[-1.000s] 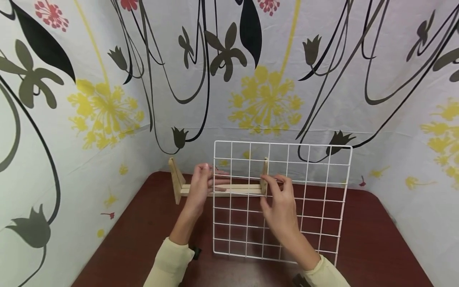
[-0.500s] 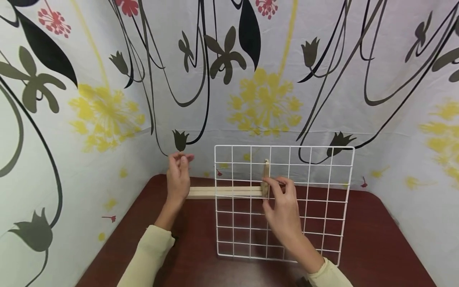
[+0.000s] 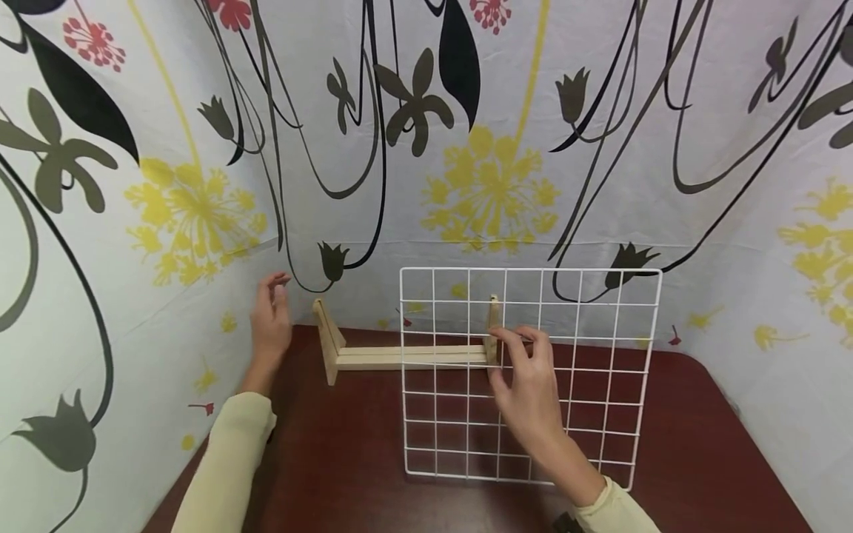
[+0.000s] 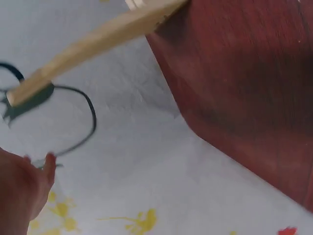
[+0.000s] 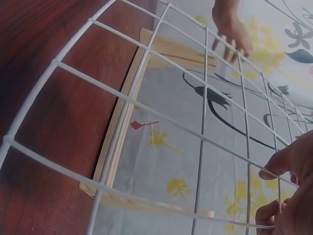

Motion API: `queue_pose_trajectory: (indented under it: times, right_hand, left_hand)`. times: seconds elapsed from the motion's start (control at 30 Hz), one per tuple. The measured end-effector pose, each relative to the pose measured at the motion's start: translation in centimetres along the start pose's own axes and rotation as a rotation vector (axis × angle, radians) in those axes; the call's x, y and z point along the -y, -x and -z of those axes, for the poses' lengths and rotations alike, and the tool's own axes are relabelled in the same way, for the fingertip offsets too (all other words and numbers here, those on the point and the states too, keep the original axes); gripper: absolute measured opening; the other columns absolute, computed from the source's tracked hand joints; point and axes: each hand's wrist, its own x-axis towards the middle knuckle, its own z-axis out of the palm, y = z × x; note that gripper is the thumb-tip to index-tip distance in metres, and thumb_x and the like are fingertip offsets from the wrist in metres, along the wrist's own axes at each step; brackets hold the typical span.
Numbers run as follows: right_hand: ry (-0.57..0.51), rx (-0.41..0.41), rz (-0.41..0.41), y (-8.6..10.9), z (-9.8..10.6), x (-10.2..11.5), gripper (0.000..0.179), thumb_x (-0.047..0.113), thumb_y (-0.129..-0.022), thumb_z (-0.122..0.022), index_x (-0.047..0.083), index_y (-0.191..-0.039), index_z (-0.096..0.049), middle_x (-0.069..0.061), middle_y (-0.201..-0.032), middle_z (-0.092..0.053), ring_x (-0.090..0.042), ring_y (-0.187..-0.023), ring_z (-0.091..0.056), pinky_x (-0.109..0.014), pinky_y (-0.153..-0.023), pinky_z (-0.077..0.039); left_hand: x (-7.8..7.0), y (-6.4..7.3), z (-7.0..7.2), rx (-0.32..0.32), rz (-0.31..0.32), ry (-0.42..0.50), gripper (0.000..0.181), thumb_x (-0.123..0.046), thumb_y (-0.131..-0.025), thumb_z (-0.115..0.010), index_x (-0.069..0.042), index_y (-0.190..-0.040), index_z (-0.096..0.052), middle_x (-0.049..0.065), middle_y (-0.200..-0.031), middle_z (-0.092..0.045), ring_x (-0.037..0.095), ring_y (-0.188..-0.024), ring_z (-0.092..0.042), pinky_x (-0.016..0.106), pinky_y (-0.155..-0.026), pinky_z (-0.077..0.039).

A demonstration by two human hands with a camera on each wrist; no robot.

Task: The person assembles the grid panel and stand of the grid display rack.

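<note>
A white wire grid panel (image 3: 468, 394) stands upright over the table in the head view. My right hand (image 3: 529, 392) pinches its wires near the middle, thumb and fingers bent at the mesh; in the right wrist view, that hand (image 5: 293, 181) shows at the edge. Behind the grid is a wooden stand (image 3: 369, 361), a long bar with an upright at each end. The grid overlaps its right part. My left hand (image 3: 272, 329) is raised left of the stand, holding nothing, its fingers loosely bent. One wooden upright (image 4: 98, 44) crosses the left wrist view above that hand (image 4: 22, 191).
A dark red-brown table (image 3: 333, 459) lies beneath everything. Flower-printed white fabric (image 3: 413, 207) rises behind the table and along both sides. A small dark object (image 3: 566, 523) shows by the right sleeve at the bottom.
My left hand has moved left, away from the grid and past the stand's left upright, which is in full view again. The right hand and the grid have hardly moved.
</note>
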Motion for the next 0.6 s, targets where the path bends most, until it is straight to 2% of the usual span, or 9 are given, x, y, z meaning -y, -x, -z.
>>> queue_pose_trajectory:
  times: [0.07, 0.17, 0.27, 0.33, 0.4, 0.47, 0.57, 0.6]
  right_hand:
    - [0.001, 0.006, -0.002, 0.0, 0.0, 0.0, 0.071, -0.016, -0.067, -0.08, 0.015, -0.13, -0.067, -0.024, -0.126, -0.054, -0.036, -0.107, -0.058, -0.048, -0.08, -0.056]
    - [0.005, 0.018, 0.003, 0.0, 0.0, 0.1, 0.071, -0.016, -0.068, -0.08, 0.014, -0.131, -0.066, -0.024, -0.126, -0.053, -0.036, -0.106, -0.058, -0.048, -0.079, -0.057]
    - [0.01, 0.024, 0.01, 0.1, 0.1, 0.1, 0.071, -0.016, -0.068, -0.081, 0.015, -0.131, -0.066, -0.023, -0.126, -0.053, -0.036, -0.107, -0.059, -0.049, -0.079, -0.058]
    - [0.013, 0.023, 0.01, 0.1, 0.1, 0.2, 0.071, -0.015, -0.068, -0.081, 0.015, -0.131, -0.065, -0.023, -0.126, -0.053, -0.037, -0.108, -0.06, -0.049, -0.079, -0.058]
    - [0.02, 0.021, 0.01, 0.1, 0.2, 0.2, 0.071, -0.014, -0.069, -0.081, 0.015, -0.131, -0.065, -0.022, -0.127, -0.053, -0.036, -0.104, -0.06, -0.048, -0.077, -0.058]
    - [0.027, 0.015, 0.01, 0.0, 0.3, 0.2, 0.071, -0.012, -0.069, -0.082, 0.016, -0.132, -0.066, -0.022, -0.127, -0.053, -0.035, -0.1, -0.061, -0.047, -0.074, -0.057]
    - [0.032, 0.014, 0.009, 0.0, 0.6, 0.3, 0.07, -0.01, -0.069, -0.084, 0.016, -0.131, -0.066, -0.021, -0.125, -0.054, -0.034, -0.094, -0.062, -0.046, -0.072, -0.056]
    - [0.032, 0.017, 0.007, -0.1, 0.7, 0.3, 0.07, -0.009, -0.069, -0.085, 0.017, -0.131, -0.066, -0.021, -0.125, -0.054, -0.034, -0.093, -0.063, -0.045, -0.071, -0.056]
  left_hand:
    - [0.6, -0.4, 0.4, 0.01, 0.08, 0.058, 0.049, -0.037, -0.117, -0.03, -0.003, -0.144, -0.054, 0.018, -0.143, -0.064, 0.033, -0.139, -0.06, 0.059, -0.106, -0.051]
    - [1.2, -0.5, 0.5, 0.023, 0.21, 0.154, 0.059, -0.045, -0.117, -0.024, -0.003, -0.145, -0.054, 0.019, -0.145, -0.061, 0.034, -0.142, -0.059, 0.052, -0.102, -0.056]
    - [1.4, -0.4, 0.4, 0.043, 0.361, 0.312, 0.066, -0.048, -0.116, -0.018, -0.002, -0.149, -0.051, 0.02, -0.149, -0.057, 0.038, -0.146, -0.055, 0.042, -0.1, -0.056]
    - [1.4, -0.2, 0.3, 0.047, 0.483, 0.427, 0.072, -0.053, -0.114, -0.012, -0.005, -0.15, -0.051, 0.017, -0.151, -0.057, 0.035, -0.148, -0.052, 0.04, -0.103, -0.053]
    - [1.3, 0.1, 0.2, 0.044, 0.602, 0.564, 0.082, -0.059, -0.11, -0.002, -0.006, -0.153, -0.049, 0.013, -0.152, -0.057, 0.033, -0.15, -0.049, 0.042, -0.112, -0.047]
    - [1.1, 0.3, 0.1, 0.044, 0.702, 0.701, 0.091, -0.065, -0.106, 0.005, -0.009, -0.156, -0.047, 0.007, -0.153, -0.058, 0.031, -0.153, -0.046, 0.046, -0.124, -0.036]
    - [1.0, 0.7, -0.3, 0.049, 0.805, 0.904, 0.099, -0.071, -0.101, 0.01, -0.012, -0.159, -0.044, 0.006, -0.16, -0.053, 0.032, -0.158, -0.038, 0.045, -0.134, -0.018]
    - [1.0, 0.8, -0.5, 0.056, 0.83, 0.936, 0.099, -0.072, -0.101, 0.01, -0.013, -0.159, -0.044, 0.006, -0.162, -0.051, 0.031, -0.159, -0.037, 0.045, -0.135, -0.015]
